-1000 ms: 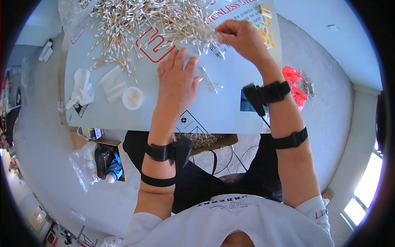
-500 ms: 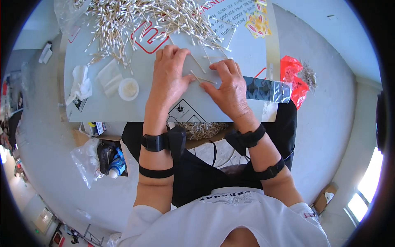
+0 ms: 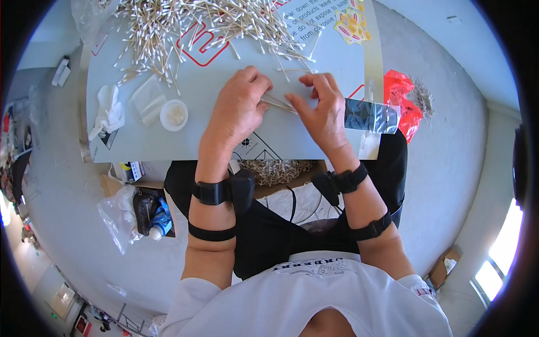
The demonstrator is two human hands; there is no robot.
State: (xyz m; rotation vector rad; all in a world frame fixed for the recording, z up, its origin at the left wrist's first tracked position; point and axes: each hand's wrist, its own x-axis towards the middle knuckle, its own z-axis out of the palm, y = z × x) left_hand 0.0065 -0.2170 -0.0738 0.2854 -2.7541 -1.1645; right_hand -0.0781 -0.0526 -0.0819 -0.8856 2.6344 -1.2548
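Above the near part of the table, my left hand (image 3: 238,105) pinches a couple of cotton swabs (image 3: 277,103) between its thumb and fingers. Their free ends slant right toward my right hand (image 3: 324,112). That hand's thumb tip is right beside these ends, with the thumb and forefinger apart; whether the thumb touches the swabs I cannot tell. Just beyond both hands a few loose swabs (image 3: 285,72) lie on the tabletop. A large heap of cotton swabs (image 3: 163,33) spreads across the far side.
A small round white dish (image 3: 174,115), a clear plastic case (image 3: 149,101) and a crumpled white tissue (image 3: 108,111) sit left. Right are a dark plastic packet (image 3: 365,116) and a red bag (image 3: 400,90) past the edge. Yellow stickers (image 3: 351,27) lie far right. Below is a box of swabs (image 3: 275,171).
My right hand has moved slightly right, its thumb and forefinger wider apart. My left hand has shifted a little right and holds swabs. A swab lying between the hands is no longer there.
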